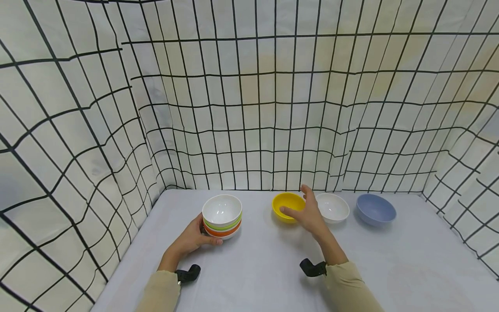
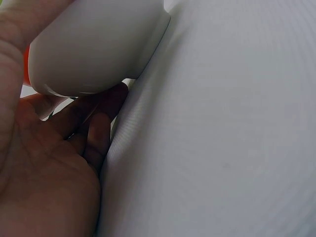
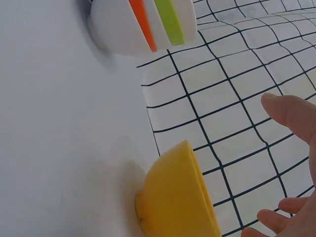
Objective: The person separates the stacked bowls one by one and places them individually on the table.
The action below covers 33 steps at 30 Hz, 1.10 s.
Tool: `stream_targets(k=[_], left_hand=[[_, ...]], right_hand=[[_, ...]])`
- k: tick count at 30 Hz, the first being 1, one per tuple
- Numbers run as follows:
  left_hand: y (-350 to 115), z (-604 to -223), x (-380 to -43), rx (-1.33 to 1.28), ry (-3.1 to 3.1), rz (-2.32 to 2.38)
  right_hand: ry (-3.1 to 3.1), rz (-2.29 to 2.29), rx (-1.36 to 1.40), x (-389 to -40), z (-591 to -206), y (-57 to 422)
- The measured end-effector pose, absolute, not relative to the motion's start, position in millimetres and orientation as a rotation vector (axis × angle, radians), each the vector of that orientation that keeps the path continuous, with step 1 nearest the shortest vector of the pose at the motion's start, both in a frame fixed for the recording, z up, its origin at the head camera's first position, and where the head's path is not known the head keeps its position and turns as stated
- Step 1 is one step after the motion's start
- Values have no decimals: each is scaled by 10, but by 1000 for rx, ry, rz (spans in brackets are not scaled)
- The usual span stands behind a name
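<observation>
On the surface (image 1: 253, 273), a stack of nested bowls (image 1: 222, 219) is clasped by the left grip (image 1: 193, 237), while the right grip (image 1: 309, 213), thumb and fingers apart, hovers above the yellow bowl (image 1: 282, 201).

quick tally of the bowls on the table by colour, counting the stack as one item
Yellow bowl: 1
White bowl outside the stack: 1
Blue bowl: 1
Stack of bowls, mixed colours: 1
Total: 4 items
</observation>
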State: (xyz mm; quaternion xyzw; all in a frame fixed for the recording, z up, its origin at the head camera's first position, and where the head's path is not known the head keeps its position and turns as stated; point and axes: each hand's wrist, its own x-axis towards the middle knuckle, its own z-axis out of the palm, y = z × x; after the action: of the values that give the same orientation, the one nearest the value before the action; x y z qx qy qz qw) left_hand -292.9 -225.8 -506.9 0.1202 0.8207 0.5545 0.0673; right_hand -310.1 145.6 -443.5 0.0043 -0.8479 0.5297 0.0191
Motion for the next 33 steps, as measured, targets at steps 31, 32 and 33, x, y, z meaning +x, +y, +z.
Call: stream_targets(k=[31, 32, 33], left_hand=[[-2262, -5078, -2933, 341, 2469, 1672], [-2261, -5076, -2933, 344, 2470, 1672], [-2262, -5073, -2932, 348, 2470, 1671]], right_hand=[[-2545, 1712, 506, -2651, -4258, 821], [-2549, 1715, 517, -2635, -4264, 793], [-2555, 1720, 525, -2623, -4270, 767]])
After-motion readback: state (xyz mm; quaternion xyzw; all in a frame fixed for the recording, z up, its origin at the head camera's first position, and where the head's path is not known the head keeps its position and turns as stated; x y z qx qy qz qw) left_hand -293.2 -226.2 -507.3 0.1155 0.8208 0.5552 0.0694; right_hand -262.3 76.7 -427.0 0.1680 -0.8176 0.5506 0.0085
